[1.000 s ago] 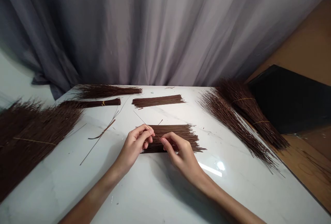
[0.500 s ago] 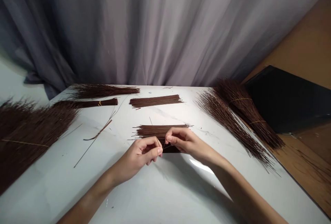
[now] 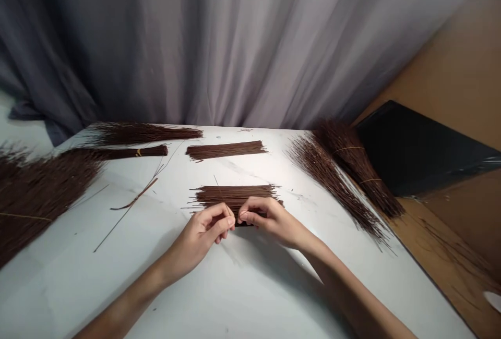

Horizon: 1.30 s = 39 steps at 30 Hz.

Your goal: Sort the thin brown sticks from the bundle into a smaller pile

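My left hand (image 3: 209,229) is closed in a pinch on a thin brown twig (image 3: 217,185), whose upper end sticks up past the fingers. Close beside it, my right hand (image 3: 270,219) is pinched too, its fingertips at the twig's other part near my left thumb; the contact itself is mostly hidden. Both hands hover over the near edge of a flat row of brown twigs (image 3: 238,193), laid side by side on the white table (image 3: 219,287). The hands cover part of this row's near side.
A trimmed bundle (image 3: 225,150) lies behind the row. Bushy twig bundles lie at the left (image 3: 43,203), back left (image 3: 148,133) and right (image 3: 340,188), with a tied bundle (image 3: 358,167) beside the black panel (image 3: 422,146). A loose strip (image 3: 135,195) lies left; a grey curtain (image 3: 219,41) hangs behind.
The view has shifted, so everything sits further left. My hands have come slightly closer together, and more of the twig shows above my left hand.
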Available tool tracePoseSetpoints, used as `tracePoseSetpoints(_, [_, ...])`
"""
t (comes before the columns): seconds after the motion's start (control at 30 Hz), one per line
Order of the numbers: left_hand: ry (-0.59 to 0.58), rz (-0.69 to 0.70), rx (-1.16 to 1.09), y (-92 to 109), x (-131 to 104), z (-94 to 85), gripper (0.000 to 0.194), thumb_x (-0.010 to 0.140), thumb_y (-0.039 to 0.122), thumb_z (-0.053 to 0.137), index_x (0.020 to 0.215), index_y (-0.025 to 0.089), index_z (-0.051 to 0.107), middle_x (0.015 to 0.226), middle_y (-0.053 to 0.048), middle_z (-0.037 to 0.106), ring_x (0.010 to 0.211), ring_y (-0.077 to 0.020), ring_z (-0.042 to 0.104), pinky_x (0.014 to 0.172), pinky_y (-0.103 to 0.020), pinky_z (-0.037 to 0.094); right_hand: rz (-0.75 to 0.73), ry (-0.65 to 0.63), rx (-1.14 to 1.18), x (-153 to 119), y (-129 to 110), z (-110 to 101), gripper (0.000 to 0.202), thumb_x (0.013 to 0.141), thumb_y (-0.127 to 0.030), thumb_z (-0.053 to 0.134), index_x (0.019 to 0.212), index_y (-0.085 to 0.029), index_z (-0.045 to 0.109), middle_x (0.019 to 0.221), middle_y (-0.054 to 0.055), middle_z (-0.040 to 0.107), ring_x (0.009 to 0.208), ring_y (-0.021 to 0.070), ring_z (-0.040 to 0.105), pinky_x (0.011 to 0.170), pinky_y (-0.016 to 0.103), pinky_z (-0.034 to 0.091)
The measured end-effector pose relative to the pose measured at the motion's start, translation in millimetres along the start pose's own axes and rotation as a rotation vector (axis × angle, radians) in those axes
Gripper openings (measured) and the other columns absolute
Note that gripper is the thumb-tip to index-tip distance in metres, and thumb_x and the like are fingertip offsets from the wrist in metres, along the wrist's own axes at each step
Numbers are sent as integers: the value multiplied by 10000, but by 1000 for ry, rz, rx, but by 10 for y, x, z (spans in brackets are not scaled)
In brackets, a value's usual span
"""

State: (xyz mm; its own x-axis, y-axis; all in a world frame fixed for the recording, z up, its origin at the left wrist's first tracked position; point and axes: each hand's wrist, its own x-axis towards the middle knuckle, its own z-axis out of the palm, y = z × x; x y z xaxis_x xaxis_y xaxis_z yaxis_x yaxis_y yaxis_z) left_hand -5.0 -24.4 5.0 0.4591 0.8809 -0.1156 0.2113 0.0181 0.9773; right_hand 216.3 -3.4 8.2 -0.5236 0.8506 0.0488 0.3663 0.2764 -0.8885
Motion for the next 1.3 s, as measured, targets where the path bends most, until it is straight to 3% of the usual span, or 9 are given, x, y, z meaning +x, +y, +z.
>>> tracePoseSetpoints(0.13, [-178,57,235,69,-65,0,280,1019,404,508,812,227,573,792,26,548,741,-157,488,657,-257,360,-95,6,-156,-107,-182,-166,220,1043,-298,518,903,-205,660,921,30,692,830,164,634,720,266,483])
tracePoseSetpoints(0.3, [44,43,375,48,-20,20,267,1028,371,470,821,231,564,796,30,570,723,-156,503,649,-267,350,-220,194,-693,-419,-171,198,234,1035,-141,424,954,-193,637,868,58,644,755,181,564,650,294,382])
tracePoseSetpoints(0.47, [60,-51,6,15,40,-24,272,996,384,503,795,215,573,733,29,524,653,-134,462,566,-236,333,-41,236,-270,-468,10,398,172,1034,-187,472,948,-205,620,841,10,655,707,135,579,637,251,399])
tracePoseSetpoints(0.6, [-23,-122,-62,107,12,-88,254,989,353,507,797,206,584,726,31,530,670,-127,461,589,-220,339,76,159,-79,-342,34,274,209,1038,-269,518,888,-206,648,791,-13,660,713,129,581,646,237,403])
tracePoseSetpoints(0.8, [-213,-153,1,185,-50,-60,262,975,377,527,783,207,575,740,34,526,705,-140,474,636,-241,353,-3,17,-108,-118,-54,-28,211,1035,-260,529,902,-188,676,878,19,707,807,153,625,721,252,440])
tracePoseSetpoints(0.87, [-168,-151,149,148,-45,-41,283,976,419,533,783,215,567,747,35,520,705,-150,464,631,-256,339,-100,74,-325,-82,-139,-70,208,1023,-204,528,884,-189,680,870,27,707,795,158,609,731,269,416])
tracePoseSetpoints(0.93, [26,-132,283,90,-22,-43,296,990,439,502,793,224,552,748,34,515,703,-161,453,635,-272,329,-204,157,-554,-87,-196,-27,215,1002,-129,512,899,-190,691,856,35,702,761,160,584,719,287,379])
tracePoseSetpoints(1.03, [209,-66,243,12,25,-83,295,999,437,471,800,228,534,771,24,516,739,-173,468,681,-282,352,-255,162,-611,-128,-144,123,197,979,-98,527,950,-199,693,830,15,698,694,145,568,662,283,346])
tracePoseSetpoints(1.3, [130,-91,-62,57,25,-108,258,964,330,457,743,213,518,782,13,524,702,-156,448,648,-259,358,-169,215,-343,-75,109,90,174,1029,-220,552,901,-206,668,836,4,697,755,139,614,681,255,400])
